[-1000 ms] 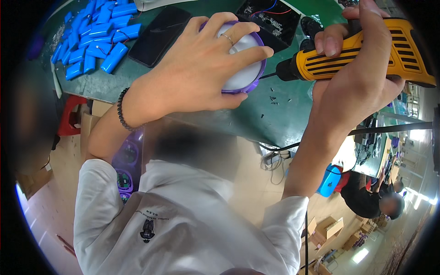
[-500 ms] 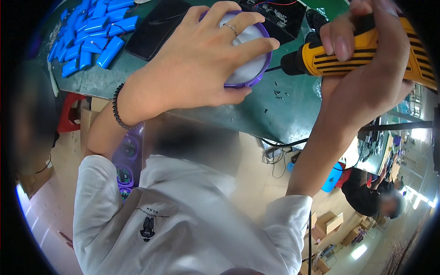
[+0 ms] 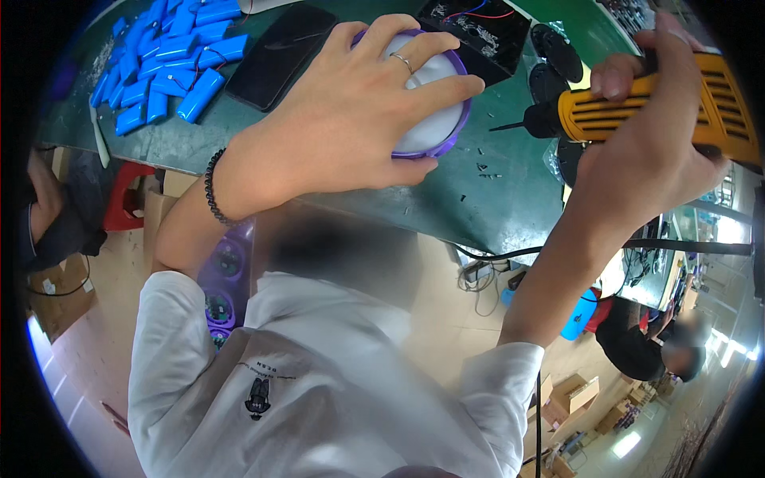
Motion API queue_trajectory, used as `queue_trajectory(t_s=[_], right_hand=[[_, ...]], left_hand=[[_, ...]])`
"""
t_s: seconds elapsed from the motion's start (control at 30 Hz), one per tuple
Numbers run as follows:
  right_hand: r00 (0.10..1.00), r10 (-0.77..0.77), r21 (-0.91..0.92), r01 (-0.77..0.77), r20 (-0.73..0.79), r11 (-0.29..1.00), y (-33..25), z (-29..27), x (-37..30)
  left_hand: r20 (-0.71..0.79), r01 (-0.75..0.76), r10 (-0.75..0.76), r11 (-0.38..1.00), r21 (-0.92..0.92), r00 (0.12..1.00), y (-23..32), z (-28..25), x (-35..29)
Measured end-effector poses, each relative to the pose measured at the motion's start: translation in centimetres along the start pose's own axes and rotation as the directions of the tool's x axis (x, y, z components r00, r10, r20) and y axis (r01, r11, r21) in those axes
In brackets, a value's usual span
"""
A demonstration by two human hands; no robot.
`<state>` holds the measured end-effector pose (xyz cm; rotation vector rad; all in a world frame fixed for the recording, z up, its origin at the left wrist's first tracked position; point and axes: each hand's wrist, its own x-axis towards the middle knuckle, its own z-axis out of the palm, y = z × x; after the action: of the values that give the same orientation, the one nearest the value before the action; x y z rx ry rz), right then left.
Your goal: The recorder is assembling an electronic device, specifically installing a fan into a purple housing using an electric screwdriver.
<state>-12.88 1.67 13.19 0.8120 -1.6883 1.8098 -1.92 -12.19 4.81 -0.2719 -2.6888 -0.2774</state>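
My left hand [image 3: 343, 111] is closed over a round white housing with a purple rim [image 3: 437, 131], fingers spread across its face and thumb at its lower edge. In my right hand [image 3: 649, 131] is a yellow and black electric screwdriver [image 3: 613, 111], gripped round its body. Its thin dark bit [image 3: 508, 127] points left toward the housing and stands apart from it. Several small screws [image 3: 484, 169] lie on the green table between the housing and the tool. The underside of the housing is hidden.
Blue battery packs [image 3: 179, 60] are heaped at the far left, beside a black tray [image 3: 279, 56]. A black box with wires [image 3: 474, 36] and round black parts [image 3: 556, 52] lie behind. A black cable [image 3: 510, 253] crosses near the table's front edge. Other people are at both sides.
My right hand has drawn the electric screwdriver to the right, and its bit has come away from the housing's edge. My left hand keeps its hold, with the view shifted slightly.
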Motion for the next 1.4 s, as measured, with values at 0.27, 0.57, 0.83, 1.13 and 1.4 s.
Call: queue_trajectory(t_s=[0.27,0.57,0.83,1.13,1.4], right_hand=[[0.997,0.059,0.228,-0.067,0.041,0.971,1.4,-3.2,1.2],[0.989,0.132,-0.082,-0.137,-0.062,0.987,-2.6,0.6,-1.1],[0.992,0.128,-0.061,-0.129,-0.021,0.99,-2.4,2.0,-1.3],[0.991,0.127,-0.073,-0.124,0.041,0.99,-1.9,2.3,-1.6],[0.989,0.121,-0.081,-0.114,0.085,0.99,-1.4,2.0,-1.5]], left_hand=[[0.272,-0.257,0.261,0.965,-0.052,0.926,-0.9,-4.2,0.6],[0.099,0.105,-0.114,0.991,0.086,0.989,-0.1,-1.9,0.1],[0.05,-0.072,0.072,0.997,-0.008,0.996,-1.4,-0.2,0.0],[0.13,-0.029,0.035,0.999,-0.046,0.991,-0.8,-2.3,1.2],[0.159,-0.043,0.058,0.994,-0.097,0.985,-1.1,-2.4,1.1]])
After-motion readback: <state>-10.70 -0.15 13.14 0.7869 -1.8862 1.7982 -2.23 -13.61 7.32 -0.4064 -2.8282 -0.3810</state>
